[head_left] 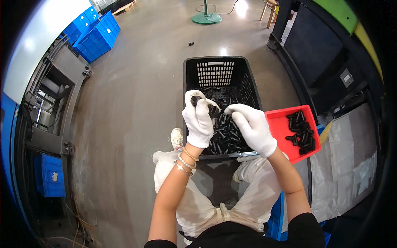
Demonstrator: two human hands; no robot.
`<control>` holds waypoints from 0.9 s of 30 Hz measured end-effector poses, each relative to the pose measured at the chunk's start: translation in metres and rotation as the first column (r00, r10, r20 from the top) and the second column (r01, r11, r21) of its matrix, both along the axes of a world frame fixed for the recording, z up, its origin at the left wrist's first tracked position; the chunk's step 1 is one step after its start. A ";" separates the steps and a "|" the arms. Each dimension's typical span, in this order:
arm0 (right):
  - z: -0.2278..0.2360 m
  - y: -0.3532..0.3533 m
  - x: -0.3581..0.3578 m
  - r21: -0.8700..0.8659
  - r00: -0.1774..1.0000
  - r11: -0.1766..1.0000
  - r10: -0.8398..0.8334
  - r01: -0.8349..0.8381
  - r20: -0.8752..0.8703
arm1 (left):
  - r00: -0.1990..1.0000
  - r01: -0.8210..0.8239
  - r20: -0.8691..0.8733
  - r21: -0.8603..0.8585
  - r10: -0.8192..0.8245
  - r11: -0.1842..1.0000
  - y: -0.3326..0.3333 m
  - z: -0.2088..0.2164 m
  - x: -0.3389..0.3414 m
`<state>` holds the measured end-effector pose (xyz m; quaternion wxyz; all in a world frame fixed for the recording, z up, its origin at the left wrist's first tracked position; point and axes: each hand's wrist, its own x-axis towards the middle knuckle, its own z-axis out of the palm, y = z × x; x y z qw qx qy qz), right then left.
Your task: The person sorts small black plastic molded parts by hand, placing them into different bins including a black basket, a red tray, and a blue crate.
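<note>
My left hand (pixel 198 122), in a white glove, is closed around short black cylindrical parts (pixel 213 110), which show between and beside its fingers. Just to the right, my gloved right hand (pixel 253 127) has its thumb and fingers drawn together, pointing at the left hand; anything held in them is too small or hidden to make out. Both hands are above a black plastic crate (pixel 253 89) with slotted walls, its bottom covered by many loose black parts (pixel 223 136). At the right of the crate, a red tray (pixel 280 128) holds a heap of similar black parts (pixel 304 134).
A single black part (pixel 191 44) lies on the grey floor beyond the crate. Blue bins (pixel 97 37) stand at the far left, near a metal machine frame (pixel 62 78). A dark machine (pixel 318 62) stands at the right, and a green round base (pixel 206 18) at the far side.
</note>
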<state>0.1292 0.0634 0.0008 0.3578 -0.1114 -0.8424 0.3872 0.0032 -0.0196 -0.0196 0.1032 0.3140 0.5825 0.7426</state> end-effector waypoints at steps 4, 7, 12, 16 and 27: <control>0.003 -0.012 0.007 0.166 0.986 0.982 -0.108 0.086 0.128 | 0.988 -0.043 -0.146 0.005 0.044 0.999 0.001 -0.007 0.001; 0.005 -0.015 0.008 0.266 0.983 0.959 -0.138 0.101 0.124 | 0.976 -0.067 -0.203 0.039 0.074 0.997 0.003 -0.012 0.002; 0.003 -0.017 0.007 0.329 0.977 0.937 -0.170 0.120 0.129 | 0.986 -0.029 -0.161 0.035 0.034 0.999 0.004 -0.015 0.005; 0.001 -0.017 0.007 0.408 0.972 0.903 -0.200 0.133 0.126 | 1.000 -0.013 0.019 0.000 0.013 1.000 0.005 -0.015 0.008; -0.004 -0.019 0.005 0.462 0.956 0.865 -0.273 0.195 0.107 | 0.974 0.011 0.227 0.051 -0.023 0.999 0.015 -0.013 0.019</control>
